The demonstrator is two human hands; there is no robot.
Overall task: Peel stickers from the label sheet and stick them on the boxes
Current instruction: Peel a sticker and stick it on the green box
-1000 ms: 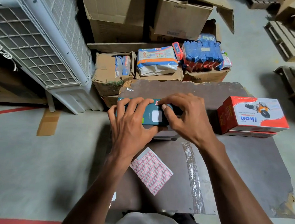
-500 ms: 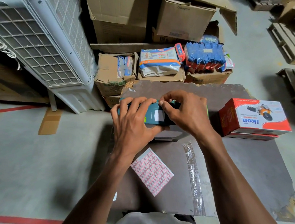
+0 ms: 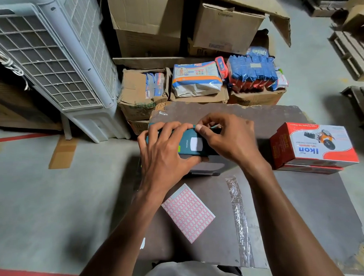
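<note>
Both hands have barely shifted: left hand point(image 3: 167, 151) grips the teal box point(image 3: 193, 146) (long axis left-right), right hand point(image 3: 229, 135) pinches at its top edge; label sheet point(image 3: 188, 213) lies nearer, on the bench point(image 3: 305, 216).

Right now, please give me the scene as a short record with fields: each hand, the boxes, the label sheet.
left hand: grips the teal box, fingers curled over its top
right hand: thumb presses on the teal box's upper edge
red box: on the board, right of the hands, untouched
label sheet: flat on the board, near the left forearm
</note>
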